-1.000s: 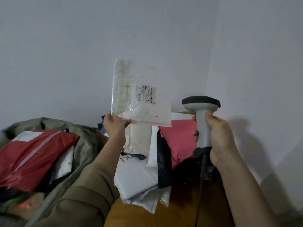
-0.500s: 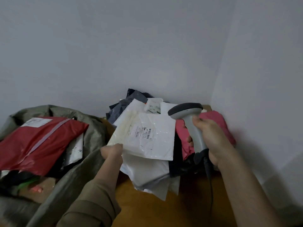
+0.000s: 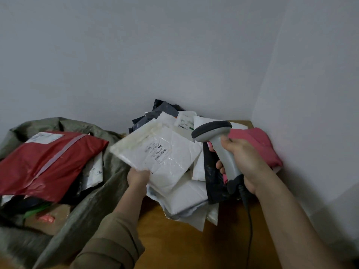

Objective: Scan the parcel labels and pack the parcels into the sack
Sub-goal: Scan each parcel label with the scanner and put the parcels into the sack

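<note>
The left hand (image 3: 138, 176) grips the near edge of a white parcel (image 3: 159, 156), fingers curled under it, and holds it tilted with its barcode label (image 3: 159, 152) facing up. The right hand (image 3: 245, 162) is wrapped around the grey handle of a barcode scanner (image 3: 219, 144), whose dark-rimmed head sits just right of the held parcel and points toward it; a black cable (image 3: 249, 216) hangs from the handle's base along the right forearm. Beneath and beyond both hands lies a heap of parcels (image 3: 186, 193), white, black and grey ones, with a pink parcel (image 3: 260, 144) behind the right hand against the wall. The heap rests on a wooden table (image 3: 174, 239) that runs under both forearms. To the left of the left hand an olive-green sack (image 3: 91, 200) stands open, and a red parcel (image 3: 44, 162) with a white label lies on top of the other packets inside it.
</note>
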A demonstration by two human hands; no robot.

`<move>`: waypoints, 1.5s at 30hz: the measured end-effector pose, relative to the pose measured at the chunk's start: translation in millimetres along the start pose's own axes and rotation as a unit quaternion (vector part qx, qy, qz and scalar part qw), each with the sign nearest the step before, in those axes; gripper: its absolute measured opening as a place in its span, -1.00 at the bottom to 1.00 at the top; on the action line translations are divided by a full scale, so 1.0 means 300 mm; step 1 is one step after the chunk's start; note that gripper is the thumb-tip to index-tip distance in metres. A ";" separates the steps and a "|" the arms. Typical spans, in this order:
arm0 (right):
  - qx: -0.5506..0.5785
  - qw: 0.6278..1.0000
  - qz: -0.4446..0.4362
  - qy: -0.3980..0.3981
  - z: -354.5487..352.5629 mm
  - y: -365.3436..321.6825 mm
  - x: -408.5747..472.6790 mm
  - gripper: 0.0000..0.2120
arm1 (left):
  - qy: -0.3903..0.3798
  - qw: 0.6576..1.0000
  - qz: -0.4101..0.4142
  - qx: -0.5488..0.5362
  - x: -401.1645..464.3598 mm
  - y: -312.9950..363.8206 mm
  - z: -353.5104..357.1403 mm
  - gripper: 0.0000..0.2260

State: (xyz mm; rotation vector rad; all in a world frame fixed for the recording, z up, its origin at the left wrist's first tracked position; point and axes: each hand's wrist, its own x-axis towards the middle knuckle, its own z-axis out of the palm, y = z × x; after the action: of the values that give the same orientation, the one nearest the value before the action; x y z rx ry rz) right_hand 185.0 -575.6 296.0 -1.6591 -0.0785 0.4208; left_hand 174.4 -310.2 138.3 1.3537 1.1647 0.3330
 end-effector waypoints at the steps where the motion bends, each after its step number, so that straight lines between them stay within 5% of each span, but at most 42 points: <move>1: -0.002 1.000 0.000 -0.003 0.002 -0.001 0.000 -0.61 | 0.009 0.999 0.051 0.006 -0.004 0.022 -0.006 -0.75; 4: -0.015 1.000 0.009 -0.007 0.013 -0.007 -0.007 -0.60 | 0.034 0.995 0.091 0.009 0.020 0.051 -0.027 -0.74; 7: -0.032 0.999 0.017 -0.017 0.027 -0.016 -0.012 -0.61 | -0.011 0.999 -0.040 -0.012 0.083 0.023 -0.048 -0.52; 10: -0.053 0.998 0.026 -0.037 0.045 -0.026 -0.010 -0.64 | -0.066 0.994 -0.087 -0.009 0.101 -0.019 -0.043 -0.58; 15: -0.060 0.997 0.018 -0.049 0.073 -0.040 -0.011 -0.63 | -0.062 0.997 -0.030 -0.017 0.082 -0.035 -0.037 -0.77; 29: -0.109 0.990 -0.011 -0.089 0.072 -0.080 -0.048 -0.64 | -0.038 0.997 0.066 -0.024 0.072 -0.049 -0.048 -0.79; 45: -0.097 0.993 -0.050 -0.032 0.024 -0.123 -0.085 -0.64 | -0.024 0.988 0.148 -0.039 0.049 -0.008 -0.036 -0.79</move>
State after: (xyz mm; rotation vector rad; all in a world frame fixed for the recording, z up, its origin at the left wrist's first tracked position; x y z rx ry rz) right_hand 166.2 -571.1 337.1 -1.8243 -0.2572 0.4000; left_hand 171.4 -293.4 131.7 1.4589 0.9018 0.5503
